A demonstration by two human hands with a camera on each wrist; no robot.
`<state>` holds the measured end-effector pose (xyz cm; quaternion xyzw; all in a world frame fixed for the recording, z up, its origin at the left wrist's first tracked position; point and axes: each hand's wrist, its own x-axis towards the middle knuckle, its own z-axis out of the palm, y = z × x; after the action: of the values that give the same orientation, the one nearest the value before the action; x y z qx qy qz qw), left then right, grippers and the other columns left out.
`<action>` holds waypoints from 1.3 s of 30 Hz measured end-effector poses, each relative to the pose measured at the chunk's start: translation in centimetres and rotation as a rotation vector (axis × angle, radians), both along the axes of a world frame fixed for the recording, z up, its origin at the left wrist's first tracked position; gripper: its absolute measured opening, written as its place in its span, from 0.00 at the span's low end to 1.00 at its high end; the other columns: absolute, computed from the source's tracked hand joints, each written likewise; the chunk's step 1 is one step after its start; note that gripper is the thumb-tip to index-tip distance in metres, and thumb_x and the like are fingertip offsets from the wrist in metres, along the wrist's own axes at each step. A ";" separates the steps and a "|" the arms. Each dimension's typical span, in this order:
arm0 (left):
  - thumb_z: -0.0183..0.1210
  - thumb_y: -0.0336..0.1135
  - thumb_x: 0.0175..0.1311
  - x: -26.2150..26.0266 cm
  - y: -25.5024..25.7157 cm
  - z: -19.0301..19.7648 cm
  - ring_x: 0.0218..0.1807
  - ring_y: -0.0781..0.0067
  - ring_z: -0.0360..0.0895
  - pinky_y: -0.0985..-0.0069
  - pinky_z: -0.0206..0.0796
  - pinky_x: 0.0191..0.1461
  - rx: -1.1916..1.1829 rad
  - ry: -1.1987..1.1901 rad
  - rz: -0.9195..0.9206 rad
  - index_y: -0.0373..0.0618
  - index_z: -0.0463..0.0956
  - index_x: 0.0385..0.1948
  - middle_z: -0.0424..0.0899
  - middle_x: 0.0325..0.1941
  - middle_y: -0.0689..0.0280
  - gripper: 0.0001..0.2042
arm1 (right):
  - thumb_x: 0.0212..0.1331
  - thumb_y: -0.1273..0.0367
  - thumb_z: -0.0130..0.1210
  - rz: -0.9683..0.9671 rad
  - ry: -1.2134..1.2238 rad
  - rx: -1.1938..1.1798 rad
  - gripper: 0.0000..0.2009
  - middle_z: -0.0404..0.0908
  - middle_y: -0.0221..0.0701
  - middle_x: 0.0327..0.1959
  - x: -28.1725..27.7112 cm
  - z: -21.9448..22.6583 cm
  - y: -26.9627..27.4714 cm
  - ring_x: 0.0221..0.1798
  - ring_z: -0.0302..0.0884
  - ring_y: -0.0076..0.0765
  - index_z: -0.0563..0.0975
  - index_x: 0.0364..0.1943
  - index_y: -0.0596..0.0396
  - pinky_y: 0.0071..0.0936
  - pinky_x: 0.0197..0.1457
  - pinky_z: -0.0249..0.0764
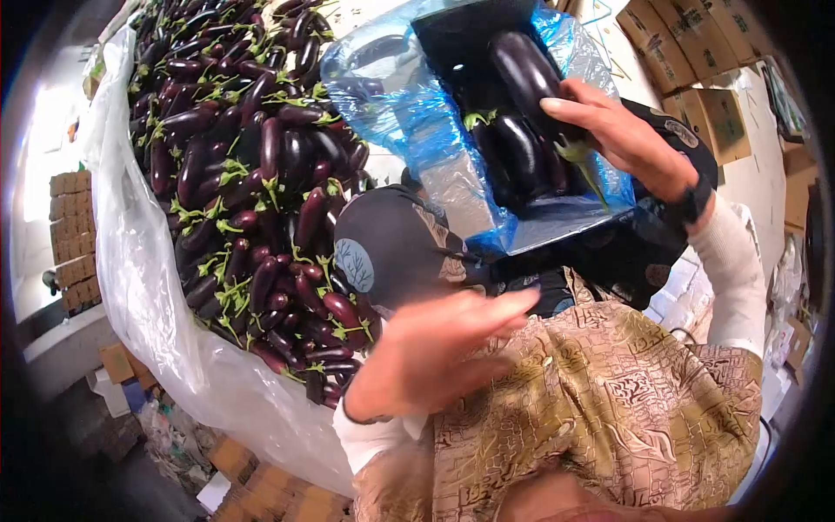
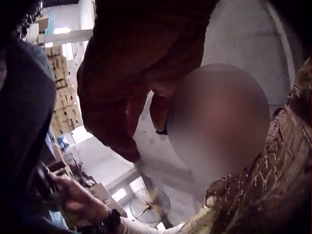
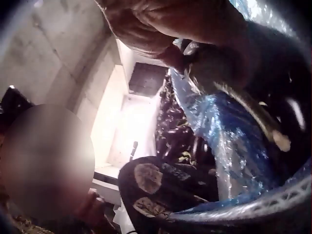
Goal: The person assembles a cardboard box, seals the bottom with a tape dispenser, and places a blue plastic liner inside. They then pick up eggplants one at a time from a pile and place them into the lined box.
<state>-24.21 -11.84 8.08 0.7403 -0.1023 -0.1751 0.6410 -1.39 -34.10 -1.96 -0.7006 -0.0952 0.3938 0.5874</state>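
My right hand grips a large dark purple eggplant near its stem end, over the crate. In the right wrist view the eggplant's green stem sticks out below the fingers. The dark crate, lined with blue plastic film, rests tilted on the lap and contains several eggplants. My left hand, blurred in the head view, hovers above the lap with nothing in it. Its fingers hang loosely bent in the left wrist view.
A big heap of eggplants lies to the left on clear plastic sheeting. Cardboard boxes are stacked at the upper right, and more stacked cartons stand at the far left. A fan shows in the left wrist view.
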 end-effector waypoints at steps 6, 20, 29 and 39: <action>0.60 0.37 0.60 -4.3 2.8 -1.6 0.30 0.71 0.78 0.79 0.69 0.33 -0.181 -0.041 0.683 0.29 0.67 0.58 0.83 0.34 0.52 0.27 | 0.59 0.48 0.56 0.082 -0.073 -0.335 0.34 0.70 0.47 0.57 1.9 -7.4 5.0 0.62 0.66 0.39 0.66 0.56 0.68 0.31 0.59 0.64; 0.55 0.34 0.67 -7.2 7.9 -16.4 0.34 0.79 0.75 0.80 0.70 0.39 -0.294 0.343 1.256 0.33 0.71 0.54 0.79 0.36 0.66 0.18 | 0.56 0.60 0.59 0.368 -0.616 -0.607 0.28 0.72 0.55 0.49 0.9 -15.6 8.7 0.56 0.70 0.65 0.61 0.52 0.63 0.55 0.56 0.69; 0.52 0.32 0.64 -11.2 8.2 -27.9 0.37 0.81 0.77 0.81 0.70 0.41 -0.044 0.460 1.164 0.36 0.75 0.51 0.81 0.37 0.67 0.15 | 0.62 0.61 0.52 0.476 -0.870 -0.735 0.40 0.63 0.56 0.61 -0.6 -16.0 7.5 0.61 0.62 0.64 0.44 0.69 0.68 0.54 0.63 0.61; 0.55 0.32 0.62 -10.0 16.4 -31.5 0.38 0.74 0.80 0.77 0.73 0.42 0.377 0.303 1.382 0.38 0.78 0.47 0.83 0.40 0.61 0.13 | 0.60 0.62 0.56 0.522 -0.736 -0.662 0.38 0.65 0.54 0.62 1.0 -13.7 6.5 0.64 0.63 0.58 0.52 0.69 0.68 0.43 0.68 0.59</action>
<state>-34.22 4.53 -23.44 0.7011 0.5097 0.1541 0.4741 -0.38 -27.60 -15.69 -0.8921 -0.3357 0.2643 0.1471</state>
